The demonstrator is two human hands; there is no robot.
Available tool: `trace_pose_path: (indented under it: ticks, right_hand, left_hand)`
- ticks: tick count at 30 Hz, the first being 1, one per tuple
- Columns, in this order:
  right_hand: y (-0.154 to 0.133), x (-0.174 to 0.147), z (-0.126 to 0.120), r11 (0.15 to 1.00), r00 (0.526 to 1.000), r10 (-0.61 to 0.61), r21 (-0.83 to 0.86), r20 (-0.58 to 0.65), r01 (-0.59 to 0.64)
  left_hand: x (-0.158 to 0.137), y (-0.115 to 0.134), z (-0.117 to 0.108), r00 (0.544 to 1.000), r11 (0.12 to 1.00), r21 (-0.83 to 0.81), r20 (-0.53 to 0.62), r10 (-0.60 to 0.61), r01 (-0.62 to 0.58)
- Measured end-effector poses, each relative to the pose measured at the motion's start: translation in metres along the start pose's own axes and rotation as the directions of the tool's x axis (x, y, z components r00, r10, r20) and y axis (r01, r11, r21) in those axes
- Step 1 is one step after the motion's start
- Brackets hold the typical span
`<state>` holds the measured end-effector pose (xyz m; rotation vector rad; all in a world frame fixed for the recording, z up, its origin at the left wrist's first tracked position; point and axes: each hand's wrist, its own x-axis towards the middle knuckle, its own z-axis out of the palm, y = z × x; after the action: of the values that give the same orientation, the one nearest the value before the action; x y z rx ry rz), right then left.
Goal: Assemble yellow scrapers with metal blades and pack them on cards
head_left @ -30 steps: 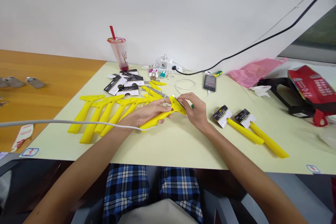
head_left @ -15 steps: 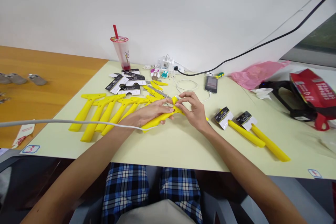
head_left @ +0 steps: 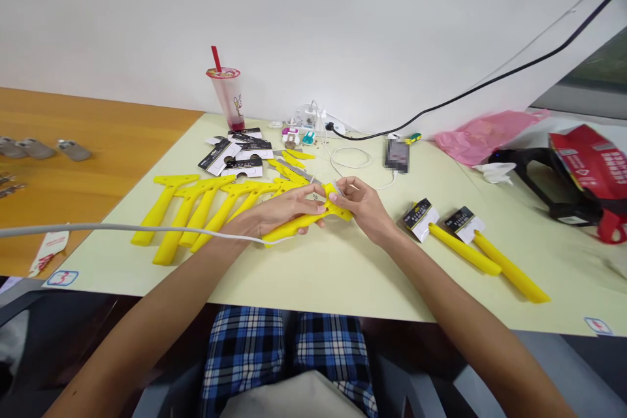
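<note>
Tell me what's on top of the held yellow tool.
The thumb of the left hand lies on the yellow tool near its head; the right hand's thumb is over the head. The surface beneath both thumbs is covered.

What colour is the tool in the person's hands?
The tool is bright yellow, as the head view shows.

Clear passage: front strip of the desk, lower centre of frame, between the forearms. Centre is occupied by the left hand, right hand and the held yellow tool. Obstacles: row of yellow tools, left of centre; two carded tools, right of centre; looped white cable, above centre.
</note>
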<state>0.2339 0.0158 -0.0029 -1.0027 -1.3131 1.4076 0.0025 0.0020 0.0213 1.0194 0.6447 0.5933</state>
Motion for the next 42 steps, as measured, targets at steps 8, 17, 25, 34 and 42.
trace_pose_path:
  ticks: [8, 17, 25, 34, 42]
  right_hand:
    - [0.016, 0.017, -0.017, 0.895, 0.931, -0.348, -0.334, -0.105, 0.297]
    - [0.048, 0.027, -0.020, 0.502, 0.858, -0.424, -0.714, 0.289, 0.488]
    - [0.054, 0.036, -0.018, 0.394, 0.818, -0.441, -0.739, 0.369, 0.546]
    - [0.056, 0.036, -0.016, 0.405, 0.801, -0.447, -0.709, 0.398, 0.578]
    - [0.046, 0.027, -0.010, 0.478, 0.809, -0.436, -0.660, 0.395, 0.580]
  left_hand:
    - [-0.006, 0.019, 0.001, 0.945, 0.943, -0.163, -0.201, 0.257, -0.291]
    - [-0.004, 0.023, 0.000, 0.879, 0.852, -0.283, -0.329, 0.344, -0.440]
    - [0.001, 0.015, 0.002, 0.902, 0.865, -0.302, -0.295, 0.315, -0.400]
    - [0.002, 0.013, 0.006, 0.911, 0.885, -0.275, -0.286, 0.297, -0.375]
    - [0.002, 0.012, 0.007, 0.912, 0.900, -0.249, -0.298, 0.280, -0.358]
